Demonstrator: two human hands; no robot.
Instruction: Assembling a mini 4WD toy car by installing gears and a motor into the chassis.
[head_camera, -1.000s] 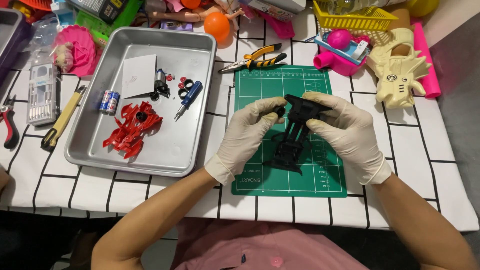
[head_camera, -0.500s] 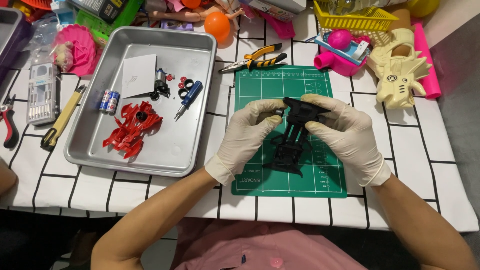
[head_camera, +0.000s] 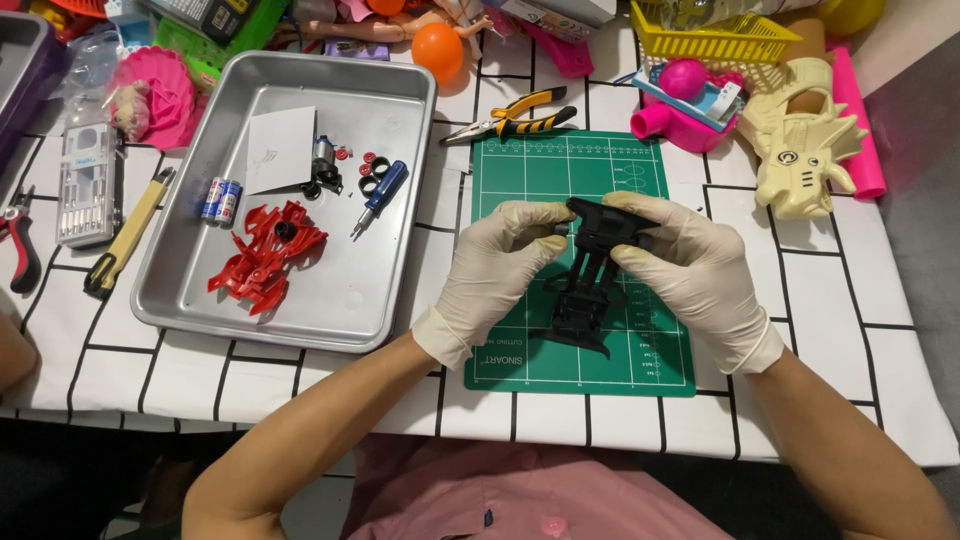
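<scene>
Both hands are gloved in pale latex and both are gripping the same thing: a black plastic toy car chassis (head_camera: 590, 275). The left hand (head_camera: 495, 270) pinches the upper end from the left side, fingers curled in toward the top edge. The right hand (head_camera: 690, 265) clamps the same end from the right, thumb on top, fingers wrapped over it. The chassis hangs down between them, tilted, its lower end touching or just above a green cutting mat (head_camera: 520, 175) on the counter (head_camera: 850, 300), can't tell which from this angle.

Just past the mat's top edge lie yellow-and-black pliers (head_camera: 515, 115). To the left of the mat sits a metal tray (head_camera: 400, 95), holding a red car body shell (head_camera: 265, 260), a small blue-handled screwdriver (head_camera: 380, 190), two batteries (head_camera: 218, 198), a white slip of paper (head_camera: 280, 150), a little motor (head_camera: 322, 172) and some tiny red gears (head_camera: 372, 165).

Left of the tray there's a yellow-handled tool (head_camera: 125, 235), a clear case of driver bits (head_camera: 85, 185) and red-handled pliers (head_camera: 25, 255) near the edge. Up top, an orange ball (head_camera: 438, 48). Off to the right, a cream dinosaur toy (head_camera: 805, 150), a pink toy (head_camera: 685, 110) and a yellow basket (head_camera: 715, 35). The counter has a white cover with a black grid.
</scene>
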